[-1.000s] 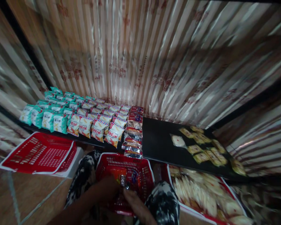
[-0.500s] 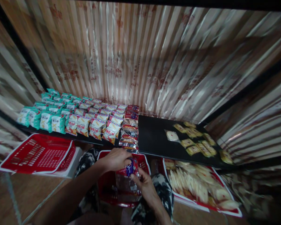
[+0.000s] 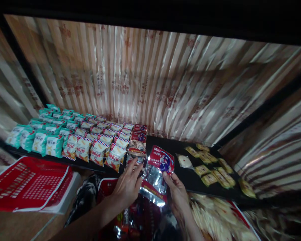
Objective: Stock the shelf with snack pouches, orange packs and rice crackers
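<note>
My right hand (image 3: 176, 190) grips a red-and-silver foil snack packet (image 3: 158, 170) by its right side, thumb on the front. A purple figure is printed on its upper part. The packet is raised in front of the black shelf (image 3: 163, 142). Just left of it, my left hand (image 3: 130, 184) is open, with fingers stretched toward the near end of a row of similar red packets (image 3: 139, 136). Whether its fingertips touch that row I cannot tell. Below my hands, a red basket (image 3: 107, 182) holds more shiny packets, partly hidden by my arms.
Striped white snack bags (image 3: 99, 152) and teal bags (image 3: 54, 145) fill the shelf's left side. On the right lie yellow packets (image 3: 209, 179) and a round white wrapped item (image 3: 185, 161). Another red basket (image 3: 32, 184) stands at left; a basket of pale wrapped rounds (image 3: 220, 214) sits at right.
My right hand has lifted the packet from the basket up to the shelf's front edge. My left hand has let go of it and moved toward the row of red packets. The view has tilted upward.
</note>
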### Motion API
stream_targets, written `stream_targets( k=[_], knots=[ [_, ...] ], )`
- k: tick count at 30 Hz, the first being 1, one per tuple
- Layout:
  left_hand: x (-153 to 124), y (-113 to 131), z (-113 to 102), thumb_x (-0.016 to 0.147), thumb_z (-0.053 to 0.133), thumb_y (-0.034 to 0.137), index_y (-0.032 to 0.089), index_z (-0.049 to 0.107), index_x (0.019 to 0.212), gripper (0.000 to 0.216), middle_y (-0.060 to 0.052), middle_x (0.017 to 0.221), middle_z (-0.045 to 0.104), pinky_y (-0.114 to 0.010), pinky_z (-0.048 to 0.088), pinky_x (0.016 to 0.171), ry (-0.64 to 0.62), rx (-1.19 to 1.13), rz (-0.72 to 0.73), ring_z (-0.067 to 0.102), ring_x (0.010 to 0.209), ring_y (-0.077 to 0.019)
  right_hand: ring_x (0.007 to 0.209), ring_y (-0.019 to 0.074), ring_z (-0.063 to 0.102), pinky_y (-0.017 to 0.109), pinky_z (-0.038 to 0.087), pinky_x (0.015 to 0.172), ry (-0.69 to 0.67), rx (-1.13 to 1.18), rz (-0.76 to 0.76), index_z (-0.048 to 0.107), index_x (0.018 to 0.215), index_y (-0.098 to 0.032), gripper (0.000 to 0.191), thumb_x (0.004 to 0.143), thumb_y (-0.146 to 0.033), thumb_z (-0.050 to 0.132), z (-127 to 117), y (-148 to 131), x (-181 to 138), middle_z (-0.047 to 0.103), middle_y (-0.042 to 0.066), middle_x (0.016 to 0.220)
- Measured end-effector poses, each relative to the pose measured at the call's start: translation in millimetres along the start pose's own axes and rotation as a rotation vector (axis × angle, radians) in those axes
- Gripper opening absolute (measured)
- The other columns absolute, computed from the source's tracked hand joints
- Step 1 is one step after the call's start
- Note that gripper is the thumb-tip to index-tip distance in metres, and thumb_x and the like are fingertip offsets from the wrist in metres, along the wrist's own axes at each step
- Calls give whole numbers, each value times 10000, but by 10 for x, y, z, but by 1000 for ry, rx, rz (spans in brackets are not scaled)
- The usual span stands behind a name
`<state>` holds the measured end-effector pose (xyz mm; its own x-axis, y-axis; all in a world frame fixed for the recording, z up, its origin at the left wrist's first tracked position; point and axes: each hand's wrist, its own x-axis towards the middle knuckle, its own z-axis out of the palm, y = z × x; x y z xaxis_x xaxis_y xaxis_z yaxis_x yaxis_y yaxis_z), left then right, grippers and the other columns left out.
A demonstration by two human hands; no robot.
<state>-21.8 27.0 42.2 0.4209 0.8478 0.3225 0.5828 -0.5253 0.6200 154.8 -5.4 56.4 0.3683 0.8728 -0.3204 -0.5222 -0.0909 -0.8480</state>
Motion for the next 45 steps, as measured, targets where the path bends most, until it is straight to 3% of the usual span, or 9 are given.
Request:
stream_targets(
  k=[5,9,12,16,23,30,34,40,45],
  knots=[
    [298,-45,101,935,275,266,125,439,1315,437,-154,1443,357,-450,360,1070,81,24,-68,340,1329,-243,585,151,645,246,508,547,-4,-53,-114,603,848,-203,466,483,-357,847,286,-285,534,693,-34,651],
    [652,-29,80,931,312,272,116,382,1353,456,-154,1488,266,-492,283,1105,172,104,-22,173,1392,-260,521,133,617,238,496,515,-59,-80,-140,588,824,-200,468,460,-348,842,556,-375,1056,673,-41,609],
    [894,-7,91,894,376,223,137,401,1344,459,-132,1509,219,-514,255,1112,157,168,3,88,1404,-277,506,145,613,258,499,511,-47,-108,-156,572,823,-205,468,453,-332,829,736,-363,1480,655,-47,581],
    [1183,-59,212,827,446,188,127,412,1339,517,-138,1500,243,-521,208,1126,121,206,-43,97,1402,-293,549,161,630,279,511,544,-85,-212,-248,577,847,-193,431,499,-355,774,887,-298,2025,666,-26,622],
    [1604,-270,422,810,479,247,99,366,1378,598,-165,1485,271,-496,135,1140,42,222,-175,134,1393,-313,666,193,662,299,530,607,-5,-607,-407,591,924,-165,393,627,-416,651,1009,-213,2663,701,45,726],
    [1704,-374,584,823,477,343,137,397,1363,585,-157,1466,319,-556,138,1112,12,261,-277,165,1382,-341,814,227,662,346,510,769,59,-809,-462,565,1117,-162,481,659,-283,643,1102,-207,2895,711,63,845],
    [1701,-420,675,833,462,388,136,416,1349,576,-161,1437,367,-581,163,1093,11,283,-288,238,1356,-354,969,248,631,366,459,880,144,-1111,-512,471,1272,-138,587,714,-256,608,1159,-213,2879,684,107,1015],
    [1701,-438,704,836,441,365,120,432,1334,555,-172,1398,421,-581,180,1086,42,268,-273,300,1329,-344,1060,235,587,337,422,923,115,-1496,-530,504,1264,-162,446,842,-296,457,1209,-213,2728,636,119,1146],
    [1709,-403,674,798,460,293,92,471,1297,538,-183,1366,457,-577,195,1084,23,246,-296,335,1308,-347,1348,316,251,451,287,1031,125,-1729,-758,543,1247,-186,445,846,-361,461,1289,-145,2602,379,125,1440]
  ],
)
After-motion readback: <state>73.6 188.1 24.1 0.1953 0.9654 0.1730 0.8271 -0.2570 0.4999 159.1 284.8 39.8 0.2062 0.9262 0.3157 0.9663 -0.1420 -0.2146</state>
